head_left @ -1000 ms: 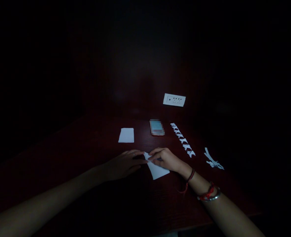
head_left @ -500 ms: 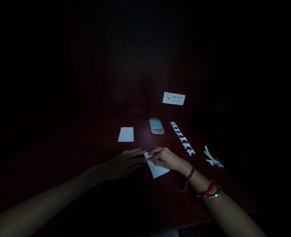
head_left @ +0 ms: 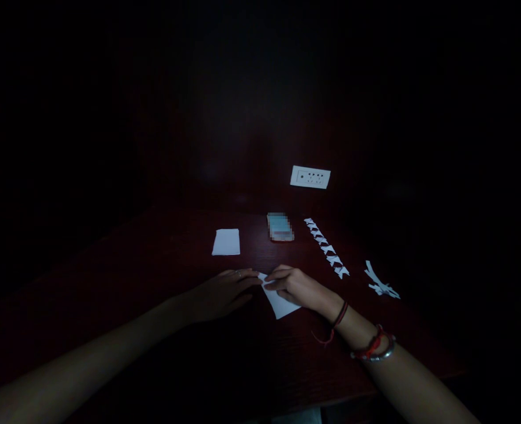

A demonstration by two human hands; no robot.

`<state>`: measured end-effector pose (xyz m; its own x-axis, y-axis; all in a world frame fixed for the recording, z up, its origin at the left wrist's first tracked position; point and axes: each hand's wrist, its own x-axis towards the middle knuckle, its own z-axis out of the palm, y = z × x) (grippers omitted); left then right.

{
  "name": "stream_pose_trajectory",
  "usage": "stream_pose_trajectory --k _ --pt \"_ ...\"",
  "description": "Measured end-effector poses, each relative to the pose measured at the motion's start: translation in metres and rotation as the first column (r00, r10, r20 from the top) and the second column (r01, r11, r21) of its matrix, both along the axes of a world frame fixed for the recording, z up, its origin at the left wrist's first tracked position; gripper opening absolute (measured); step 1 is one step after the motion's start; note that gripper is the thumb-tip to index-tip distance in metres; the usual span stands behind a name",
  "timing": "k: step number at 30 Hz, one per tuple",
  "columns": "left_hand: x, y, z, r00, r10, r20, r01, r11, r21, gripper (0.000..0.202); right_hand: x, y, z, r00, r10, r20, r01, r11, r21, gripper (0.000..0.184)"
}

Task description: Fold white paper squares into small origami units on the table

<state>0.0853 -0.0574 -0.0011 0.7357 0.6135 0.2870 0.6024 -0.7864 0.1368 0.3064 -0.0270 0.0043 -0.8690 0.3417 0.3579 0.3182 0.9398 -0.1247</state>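
Sheet lies flat on the dark red table, in front of the person, under the fingers of the right hand. Right fingers bent and bunched down on its upper part; whether thumb and finger pinch a fold, can't tell. Left hand grips nothing visible: fingers stretched out, a bit apart, tips at the sheet's upper left edge, thumb side off the paper. Both arms come in from the lower corners and meet at mid-table; left hand low and flat, dim, ring on one finger; right wrist bent inward, palm down, cord and bangle on that arm. Versus a second ago: left fingertips sit slightly further back, less over the sheet; right fingers lie closer together; sheet's near corner shifted a touch right. Rest unchanged: white pad beyond the left hand, pixelated item beyond the sheet, row of folded pieces and loose strips to the right, socket on the wall.
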Motion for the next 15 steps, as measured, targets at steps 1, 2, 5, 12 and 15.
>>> stream_pose_trajectory --k 1,2,5,12,15 --pt "-0.0001 0.0002 0.0 1.0 0.003 0.006 -0.003 1.0 0.003 0.036 -0.0004 -0.0004 0.0 1.0 0.003 0.002 -0.003 1.0 -0.002 0.029" --pt "-0.0002 0.0004 -0.0001 1.0 0.006 0.008 -0.006 1.0 0.007 0.037 -0.0008 -0.0008 0.0 1.0 0.007 0.002 -0.007 1.0 -0.004 0.03" --pt "-0.0006 0.0013 -0.0013 1.0 0.005 0.004 -0.005 1.0 0.031 0.034 -0.0014 -0.0017 -0.0001 1.0 0.009 -0.009 -0.009 1.0 -0.017 0.031" --pt "-0.0002 0.0016 -0.0038 1.0 0.027 -0.014 -0.027 0.999 0.045 0.033 0.0002 0.0 -0.0028 0.997 -0.018 -0.078 0.013 0.998 -0.062 0.03" --pt "0.0003 0.0002 -0.0027 1.0 0.021 0.009 -0.022 0.998 0.053 0.033 0.0006 0.001 -0.0045 0.995 -0.023 -0.093 0.015 0.997 -0.08 0.03"
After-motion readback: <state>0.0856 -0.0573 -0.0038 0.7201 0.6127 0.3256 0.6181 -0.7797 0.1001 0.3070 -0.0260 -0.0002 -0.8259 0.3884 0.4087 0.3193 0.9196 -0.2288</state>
